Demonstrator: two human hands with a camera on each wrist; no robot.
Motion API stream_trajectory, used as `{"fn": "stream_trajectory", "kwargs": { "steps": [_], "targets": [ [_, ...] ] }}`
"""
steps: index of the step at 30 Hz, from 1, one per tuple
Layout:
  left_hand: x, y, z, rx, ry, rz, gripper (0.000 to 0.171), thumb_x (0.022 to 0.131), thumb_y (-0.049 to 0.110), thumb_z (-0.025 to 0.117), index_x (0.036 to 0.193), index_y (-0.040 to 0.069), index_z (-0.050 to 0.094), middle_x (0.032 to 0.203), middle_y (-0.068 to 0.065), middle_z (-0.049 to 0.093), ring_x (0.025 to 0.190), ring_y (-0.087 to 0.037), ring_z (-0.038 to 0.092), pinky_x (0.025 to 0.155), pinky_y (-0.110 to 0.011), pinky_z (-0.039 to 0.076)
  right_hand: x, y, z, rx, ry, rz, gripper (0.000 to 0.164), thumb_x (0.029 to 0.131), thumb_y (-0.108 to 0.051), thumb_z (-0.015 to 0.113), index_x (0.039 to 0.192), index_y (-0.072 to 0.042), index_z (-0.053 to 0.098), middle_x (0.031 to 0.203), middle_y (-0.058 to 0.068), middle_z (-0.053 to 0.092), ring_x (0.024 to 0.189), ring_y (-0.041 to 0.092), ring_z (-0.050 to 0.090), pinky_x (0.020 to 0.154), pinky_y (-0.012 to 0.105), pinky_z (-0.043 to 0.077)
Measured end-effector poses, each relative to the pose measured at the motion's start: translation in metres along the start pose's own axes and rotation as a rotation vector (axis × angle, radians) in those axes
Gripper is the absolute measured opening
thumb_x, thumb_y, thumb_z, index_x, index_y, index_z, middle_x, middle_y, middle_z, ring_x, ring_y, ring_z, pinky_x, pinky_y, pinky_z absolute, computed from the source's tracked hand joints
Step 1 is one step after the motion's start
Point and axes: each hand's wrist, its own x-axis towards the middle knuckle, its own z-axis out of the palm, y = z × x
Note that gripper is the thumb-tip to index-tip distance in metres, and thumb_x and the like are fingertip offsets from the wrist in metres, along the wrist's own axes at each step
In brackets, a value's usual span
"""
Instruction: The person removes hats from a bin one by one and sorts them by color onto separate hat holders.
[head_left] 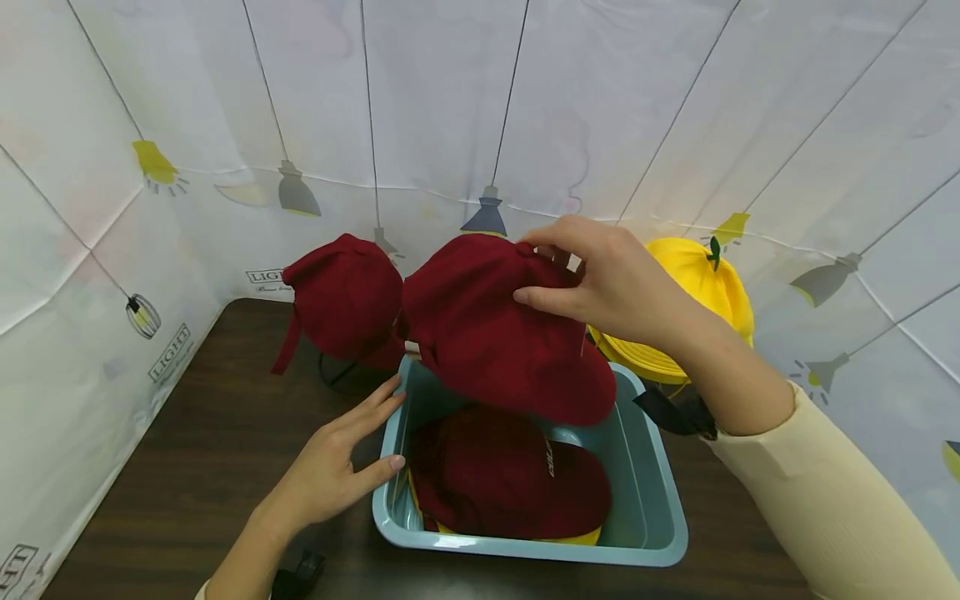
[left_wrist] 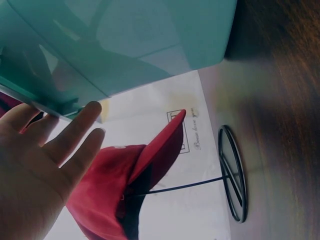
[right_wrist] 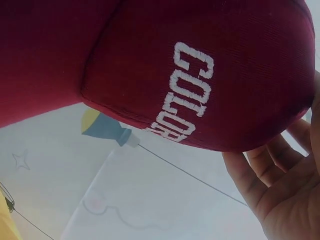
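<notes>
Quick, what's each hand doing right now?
Left hand: open, touching the light-blue bin at its side.
Right hand: closed, holding a dark red cap by its crown.

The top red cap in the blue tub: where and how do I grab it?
Maybe pinch that cap by its rounded crown, from above, near side: the crown faces up, the tub walls it in, and the held cap hangs over its far edge.
</notes>
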Motion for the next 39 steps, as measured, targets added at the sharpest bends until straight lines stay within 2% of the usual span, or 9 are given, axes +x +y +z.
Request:
{"fn": "stream_trajectory", "kwargs": {
  "steps": [4, 10, 17, 23, 39],
  "targets": [
    [0.002, 0.001, 0.000, 0.010, 0.004, 0.008, 0.073, 0.098, 0.029, 0.075, 0.162, 0.015, 0.042, 0.171, 0.001, 0.029, 0.152, -0.024, 0.038, 0.118, -0.044, 0.040, 0.005, 0.004, 0.002, 0.003, 0.029, 0.001, 0.041, 0.087, -0.013, 0.087, 0.125, -0.008, 0.072, 0.099, 0.000, 0.067, 0.090, 0.011, 0.058, 0.070, 0.032, 0.054],
    [0.002, 0.003, -0.001, -0.001, -0.003, -0.002, 0.074, 0.098, 0.029, 0.076, 0.162, 0.014, 0.041, 0.172, 0.002, 0.028, 0.153, -0.022, 0.036, 0.120, -0.041, 0.037, 0.015, 0.009, 0.008, 0.004, 0.075, 0.009, 0.043, 0.087, -0.014, 0.087, 0.126, -0.005, 0.072, 0.101, 0.004, 0.068, 0.092, 0.015, 0.060, 0.071, 0.033, 0.055],
    [0.001, 0.000, 0.000, 0.006, 0.009, -0.002, 0.073, 0.098, 0.030, 0.074, 0.162, 0.015, 0.042, 0.171, 0.004, 0.029, 0.152, -0.022, 0.038, 0.115, -0.052, 0.042, 0.025, 0.014, 0.019, 0.008, 0.129, -0.026, 0.044, 0.086, -0.013, 0.088, 0.125, -0.002, 0.072, 0.102, 0.008, 0.068, 0.094, 0.020, 0.060, 0.072, 0.035, 0.056],
    [-0.001, 0.000, 0.002, 0.010, 0.019, 0.010, 0.071, 0.099, 0.030, 0.073, 0.161, 0.014, 0.043, 0.171, 0.002, 0.030, 0.151, -0.023, 0.040, 0.114, -0.049, 0.044, 0.032, 0.017, 0.029, 0.001, 0.174, -0.066, 0.041, 0.085, -0.014, 0.089, 0.121, -0.001, 0.072, 0.100, 0.010, 0.068, 0.093, 0.022, 0.061, 0.071, 0.035, 0.055],
    [0.000, 0.000, 0.001, 0.025, 0.023, 0.020, 0.071, 0.099, 0.030, 0.074, 0.161, 0.014, 0.044, 0.171, 0.002, 0.030, 0.150, -0.023, 0.041, 0.112, -0.053, 0.046, 0.051, 0.027, 0.045, 0.039, 0.261, -0.041, 0.040, 0.087, -0.014, 0.087, 0.122, -0.001, 0.072, 0.102, 0.011, 0.069, 0.094, 0.023, 0.061, 0.075, 0.036, 0.055]
  ]
}}
